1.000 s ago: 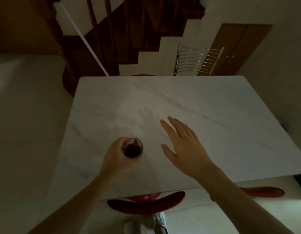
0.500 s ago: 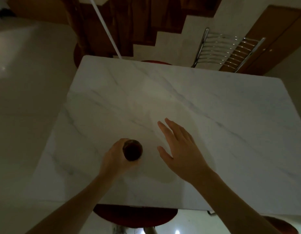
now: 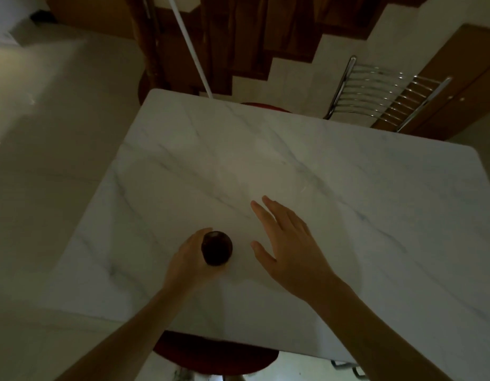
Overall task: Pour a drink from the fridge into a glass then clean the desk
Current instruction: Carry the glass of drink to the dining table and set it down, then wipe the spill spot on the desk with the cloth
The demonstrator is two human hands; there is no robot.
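A small glass [image 3: 216,247] of dark drink stands on the white marble table [image 3: 334,193], near its front left part. My left hand [image 3: 187,259] grips the glass from the left side, fingers curled round it. My right hand [image 3: 289,243] hovers flat just right of the glass, fingers straight and spread, holding nothing. A narrow gap separates it from the glass.
A chrome-backed chair [image 3: 381,97] stands behind the table at the far right, with a red seat [image 3: 263,107] at the far edge. Another red seat [image 3: 213,356] sits under the near edge. A wooden staircase [image 3: 238,45] rises behind; pale floor lies left.
The camera has shifted forward and left over the table, so more of the tabletop shows. Both hands keep nearly the same pose; the left still holds the glass.
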